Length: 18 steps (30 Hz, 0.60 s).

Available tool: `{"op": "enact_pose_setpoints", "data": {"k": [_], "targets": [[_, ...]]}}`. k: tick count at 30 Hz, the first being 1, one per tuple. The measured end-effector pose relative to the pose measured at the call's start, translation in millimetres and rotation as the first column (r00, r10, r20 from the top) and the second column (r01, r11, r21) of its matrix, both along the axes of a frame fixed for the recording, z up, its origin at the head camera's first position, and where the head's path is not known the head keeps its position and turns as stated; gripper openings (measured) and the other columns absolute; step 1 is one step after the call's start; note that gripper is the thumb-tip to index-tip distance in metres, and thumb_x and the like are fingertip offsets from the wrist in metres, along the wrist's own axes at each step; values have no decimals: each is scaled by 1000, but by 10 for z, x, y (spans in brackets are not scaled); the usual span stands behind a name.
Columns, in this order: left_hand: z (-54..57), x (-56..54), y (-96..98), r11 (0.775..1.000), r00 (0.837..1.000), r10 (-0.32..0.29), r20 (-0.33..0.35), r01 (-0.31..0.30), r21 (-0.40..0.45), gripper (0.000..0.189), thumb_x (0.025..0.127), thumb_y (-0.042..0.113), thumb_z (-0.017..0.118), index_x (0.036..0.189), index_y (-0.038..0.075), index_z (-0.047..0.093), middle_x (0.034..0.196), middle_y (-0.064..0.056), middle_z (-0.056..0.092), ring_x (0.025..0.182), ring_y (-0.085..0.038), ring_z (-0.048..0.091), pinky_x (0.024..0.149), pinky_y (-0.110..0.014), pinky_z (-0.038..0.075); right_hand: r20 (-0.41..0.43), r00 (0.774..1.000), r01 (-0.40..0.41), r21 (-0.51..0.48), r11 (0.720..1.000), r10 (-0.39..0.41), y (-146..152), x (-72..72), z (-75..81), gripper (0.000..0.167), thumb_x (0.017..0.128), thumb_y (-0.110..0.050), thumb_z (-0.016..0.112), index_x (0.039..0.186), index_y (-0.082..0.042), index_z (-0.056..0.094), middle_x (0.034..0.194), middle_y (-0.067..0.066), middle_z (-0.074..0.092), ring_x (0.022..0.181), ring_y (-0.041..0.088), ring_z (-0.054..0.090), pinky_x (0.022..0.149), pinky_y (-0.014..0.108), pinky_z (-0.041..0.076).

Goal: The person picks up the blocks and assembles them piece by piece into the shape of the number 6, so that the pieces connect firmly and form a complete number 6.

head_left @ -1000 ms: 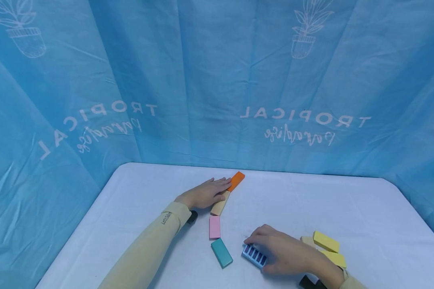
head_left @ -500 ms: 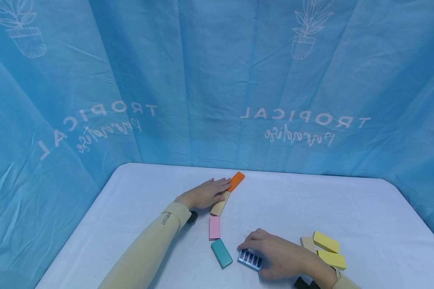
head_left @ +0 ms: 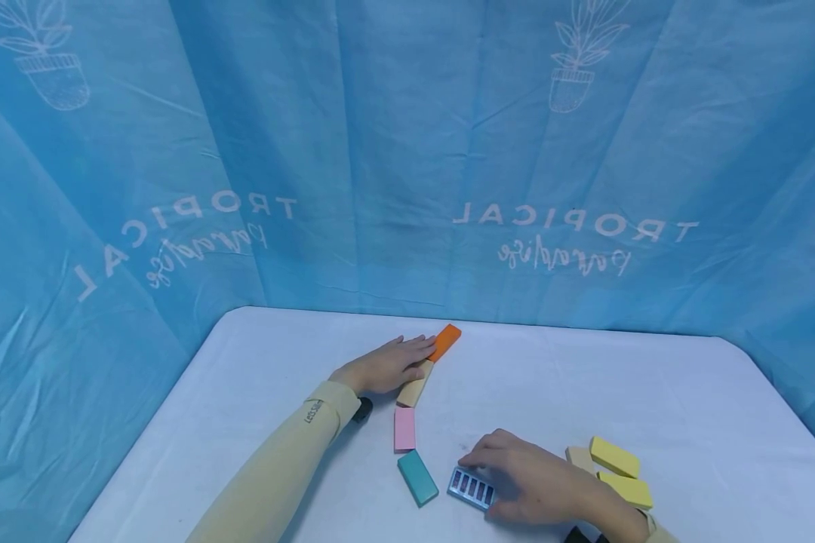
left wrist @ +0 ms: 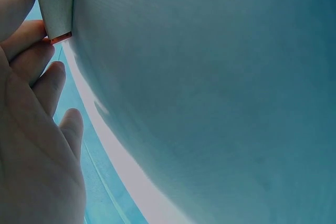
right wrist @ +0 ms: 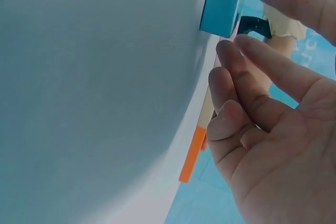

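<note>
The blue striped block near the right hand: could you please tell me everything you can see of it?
The blue striped block is a small flat rectangle, light blue with a row of dark bars on top. It lies flat on the white table, right of the teal block. The right hand covers its right end, fingers resting on it.

Partly hidden blocks
My right hand (head_left: pixel 536 479) covers the striped block's (head_left: pixel 471 488) right end; the tan block (head_left: pixel 579 457) sits behind the yellow ones (head_left: pixel 614 456)

Left hand (head_left: pixel 387 365) flat on tan block (head_left: pixel 415 388), right hand (head_left: pixel 530 473) pressing striped blue block (head_left: pixel 471 487), white table (head_left: pixel 652 392)
</note>
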<state>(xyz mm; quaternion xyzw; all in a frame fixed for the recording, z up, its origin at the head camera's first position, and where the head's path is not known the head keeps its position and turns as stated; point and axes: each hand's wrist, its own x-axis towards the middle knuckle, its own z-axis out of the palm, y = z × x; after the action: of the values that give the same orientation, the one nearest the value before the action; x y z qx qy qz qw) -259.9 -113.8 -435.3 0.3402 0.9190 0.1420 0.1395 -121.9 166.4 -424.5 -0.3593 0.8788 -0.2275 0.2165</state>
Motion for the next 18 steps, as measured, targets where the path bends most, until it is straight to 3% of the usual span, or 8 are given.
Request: {"op": "enact_pose_setpoints", "data": {"k": [18], "targets": [[-1,9,-10,1000,1000,-16,-13,16,22,58,108,35,45,159,11,28,167,0,20,153,-16,15,125,-39,11,3,1000,-23,-34,999,23,46,-5,-4,40,88,-32,78,127,-30,70,115,-23,61,106,-3,55,95,32,54]]}}
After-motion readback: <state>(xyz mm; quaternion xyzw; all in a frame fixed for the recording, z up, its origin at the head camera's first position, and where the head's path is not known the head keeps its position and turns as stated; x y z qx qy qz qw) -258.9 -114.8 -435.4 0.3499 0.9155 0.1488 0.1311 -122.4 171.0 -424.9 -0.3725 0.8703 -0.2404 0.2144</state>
